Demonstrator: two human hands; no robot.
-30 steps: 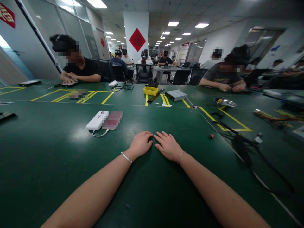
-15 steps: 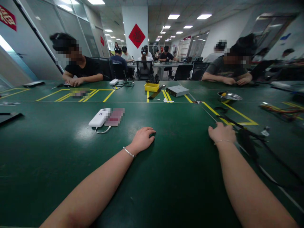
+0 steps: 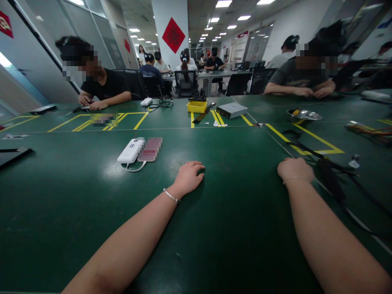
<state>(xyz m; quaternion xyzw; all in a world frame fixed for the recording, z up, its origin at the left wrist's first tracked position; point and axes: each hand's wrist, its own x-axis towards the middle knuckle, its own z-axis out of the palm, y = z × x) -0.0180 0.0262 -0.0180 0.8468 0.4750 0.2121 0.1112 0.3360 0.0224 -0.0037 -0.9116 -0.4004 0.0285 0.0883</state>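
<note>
My left hand (image 3: pixel 189 178) rests on the green table (image 3: pixel 235 228) with its fingers stretched forward and the thumb apart. It holds nothing. Left of it lie a white power bank (image 3: pixel 130 151) marked 15 and a blurred phone-like slab (image 3: pixel 150 149), with a short white cable (image 3: pixel 136 168) looping below them. My right hand (image 3: pixel 295 170) is closed like a fist on the tabletop at the right, beside black cables (image 3: pixel 332 179). Its fingertips are hidden, so anything inside the fist cannot be seen. Both wrists wear thin bracelets.
Farther back stand a yellow bin (image 3: pixel 197 107) with black items and a grey box (image 3: pixel 232 110). A shiny metal bowl (image 3: pixel 304 114) and a bundle of coloured wires (image 3: pixel 369 131) lie at the right. Two people sit across the table. A dark flat object (image 3: pixel 14 156) lies at the left edge.
The view has tilted and shifted a little. My right hand has curled its fingers in more tightly. My left hand keeps its pose on the table.
</note>
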